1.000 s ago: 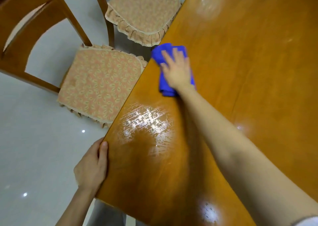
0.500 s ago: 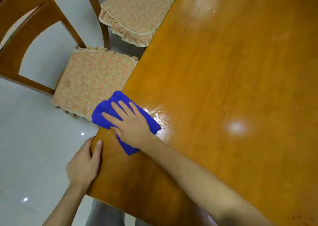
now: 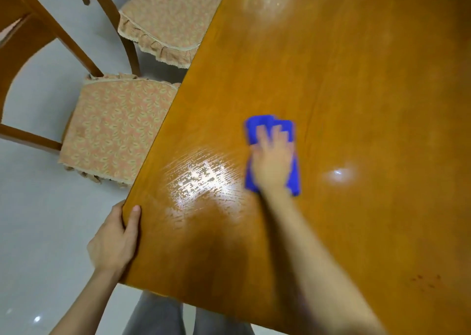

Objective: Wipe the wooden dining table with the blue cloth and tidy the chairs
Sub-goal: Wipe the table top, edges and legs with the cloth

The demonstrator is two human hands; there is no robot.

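The folded blue cloth [image 3: 266, 125] now sits well in from the rim of the glossy orange-brown wooden dining table [image 3: 344, 85], a little right of the frame's centre. Half a second ago it hung over the table's left edge just above the bracing hand, and half a second before that it was further up the same edge. So the stroke comes down the rim and then sweeps inward.

The right hand [image 3: 274, 164] lies flat on the cloth, fingers straight and slightly spread, pressing rather than clutching. It is smeared with blur, so I'd say the wipe is in full swing. Left of the cloth, a patch of wet streaks [image 3: 201, 179] glistens. The left hand [image 3: 114, 240] grips the table's near corner at lower left as before, thumb laid on top and fingers curled under the rim out of sight.

To me this reads as the left strip being covered and the work shifting toward the middle. Much of the top on the right probably remains to be wiped, and some small dark specks [image 3: 428, 281] at lower right want attention. The nearer chair [image 3: 114, 130], with a frilled leaf-patterned cushion, stands at left centre, and the farther chair [image 3: 165, 21], cushioned alike, at upper left. Both seats are tucked partly under the table's edge, at uneven angles. I judge the tidying not yet begun.
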